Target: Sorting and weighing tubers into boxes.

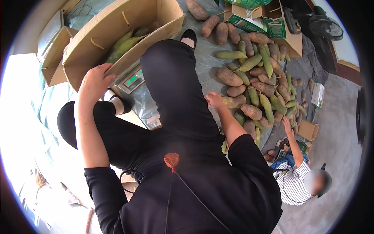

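Note:
My left hand [93, 82] grips the near wall of an open cardboard box [87, 27], fingers over its rim and thumb outside. Inside the box lie several long green radishes [124, 47], partly hidden by the wall. A scale with a lit green display [133, 80] shows below the box, by my knee. My right hand [215, 101] is closed in a loose curl over the plastic sheet, with nothing visible in it. Just right of it spreads a heap of green radishes [266, 108] and reddish-brown oblong roots [229, 77].
Green-and-white printed cartons [249, 17] stand behind the heap. A black fan [326, 25] is at the far right. A person in a striped shirt [290, 185] reaches toward the heap from the right, near a small open carton [307, 130]. Another cardboard box [54, 62] stands at the left.

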Motion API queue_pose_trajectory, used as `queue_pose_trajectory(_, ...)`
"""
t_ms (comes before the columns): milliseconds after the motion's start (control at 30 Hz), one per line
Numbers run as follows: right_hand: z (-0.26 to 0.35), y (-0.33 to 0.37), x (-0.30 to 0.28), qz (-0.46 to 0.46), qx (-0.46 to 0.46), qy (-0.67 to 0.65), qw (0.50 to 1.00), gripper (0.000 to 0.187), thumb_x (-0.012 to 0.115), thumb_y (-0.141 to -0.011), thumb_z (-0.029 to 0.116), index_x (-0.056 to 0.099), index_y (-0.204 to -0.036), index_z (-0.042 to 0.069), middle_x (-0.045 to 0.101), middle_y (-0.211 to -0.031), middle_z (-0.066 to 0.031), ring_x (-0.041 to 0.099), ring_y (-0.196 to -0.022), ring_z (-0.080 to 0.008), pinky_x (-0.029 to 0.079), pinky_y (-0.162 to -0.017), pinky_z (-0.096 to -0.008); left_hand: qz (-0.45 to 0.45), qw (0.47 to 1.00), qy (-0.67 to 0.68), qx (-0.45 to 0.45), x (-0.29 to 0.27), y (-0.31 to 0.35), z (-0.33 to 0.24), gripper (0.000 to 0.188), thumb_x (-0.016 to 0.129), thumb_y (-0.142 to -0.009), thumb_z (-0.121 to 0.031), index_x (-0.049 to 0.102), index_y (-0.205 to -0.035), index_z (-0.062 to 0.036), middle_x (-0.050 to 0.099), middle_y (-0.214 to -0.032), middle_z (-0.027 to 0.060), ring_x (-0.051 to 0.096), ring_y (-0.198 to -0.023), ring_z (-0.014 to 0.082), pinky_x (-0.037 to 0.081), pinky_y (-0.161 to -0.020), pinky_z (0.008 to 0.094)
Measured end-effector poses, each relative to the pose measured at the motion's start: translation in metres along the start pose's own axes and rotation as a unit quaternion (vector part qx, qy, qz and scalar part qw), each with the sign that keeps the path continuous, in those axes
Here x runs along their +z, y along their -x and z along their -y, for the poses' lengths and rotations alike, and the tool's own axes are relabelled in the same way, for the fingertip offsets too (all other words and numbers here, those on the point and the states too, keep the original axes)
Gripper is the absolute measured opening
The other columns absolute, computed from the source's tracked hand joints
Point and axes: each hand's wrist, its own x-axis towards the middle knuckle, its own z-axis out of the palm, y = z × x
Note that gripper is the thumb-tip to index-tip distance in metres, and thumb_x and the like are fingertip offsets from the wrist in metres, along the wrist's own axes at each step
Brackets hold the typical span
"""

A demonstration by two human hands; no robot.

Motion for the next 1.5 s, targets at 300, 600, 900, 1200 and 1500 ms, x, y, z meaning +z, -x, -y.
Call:
queue_pose_trajectory(300, 0.01, -0.008, -0.014, -0.036, 0.01, 0.011, 0.999, 0.024, 0.06, -0.082, 0.022, 0.063, -0.103, 0.011, 0.064, -0.082, -0.0007, 0.062, -0.071, -0.0136, 0.047, -0.055, -0.0309, -0.03, 0.999, -0.028, 0.011, 0.005, 0.0, 0.01, 0.034, 0.062, -0.08, -0.018, 0.063, -0.11, -0.0015, 0.065, -0.098, 0.0207, 0.06, -0.095, 0.0369, 0.046, -0.086, 0.0418)
queue_pose_trajectory(600, 0.028, 0.02, 0.0, -0.004, 0.076, -0.166, 0.983, 0.025, 0.06, -0.082, 0.019, 0.063, -0.106, 0.011, 0.062, -0.079, -0.0002, 0.057, -0.061, -0.0131, 0.045, -0.05, -0.0293, -0.019, 0.999, -0.035, -0.007, 0.002, 0.001, 0.012, 0.037, 0.063, -0.079, -0.015, 0.061, -0.114, -0.0014, 0.064, -0.103, 0.0202, 0.06, -0.098, 0.0351, 0.045, -0.087, 0.0389)
queue_pose_trajectory(900, -0.012, -0.035, -0.003, -0.054, -0.075, 0.018, 0.996, 0.026, 0.055, -0.081, 0.021, 0.065, -0.095, 0.002, 0.065, -0.07, -0.0139, 0.065, -0.063, -0.0231, 0.05, -0.057, -0.035, -0.014, 1.0, 0.0, 0.028, 0.002, 0.0, 0.005, 0.037, 0.062, -0.078, -0.014, 0.062, -0.112, -0.0005, 0.063, -0.102, 0.0229, 0.059, -0.097, 0.0392, 0.045, -0.085, 0.0415)
queue_pose_trajectory(1200, 0.0, -0.072, -0.054, -0.243, -0.16, 0.1, 0.951, 0.03, 0.062, -0.082, 0.021, 0.061, -0.106, 0.002, 0.069, -0.085, -0.0121, 0.065, -0.076, -0.0265, 0.051, -0.072, -0.033, 0.004, 0.999, -0.04, -0.004, 0.007, -0.006, -0.002, 0.039, 0.058, -0.078, -0.012, 0.061, -0.115, -0.002, 0.067, -0.093, 0.0193, 0.065, -0.085, 0.0291, 0.048, -0.08, 0.0371)
queue_pose_trajectory(1500, 0.069, -0.077, -0.101, -0.276, -0.003, 0.196, 0.941, 0.051, 0.06, -0.085, 0.033, 0.05, -0.131, 0.015, 0.046, -0.136, -0.0141, 0.04, -0.127, -0.0322, 0.036, -0.104, -0.0415, 0.021, 0.998, 0.016, -0.057, 0.005, -0.005, -0.017, 0.039, 0.059, -0.077, -0.004, 0.059, -0.116, 0.0012, 0.064, -0.1, 0.0225, 0.062, -0.095, 0.035, 0.046, -0.086, 0.0377)
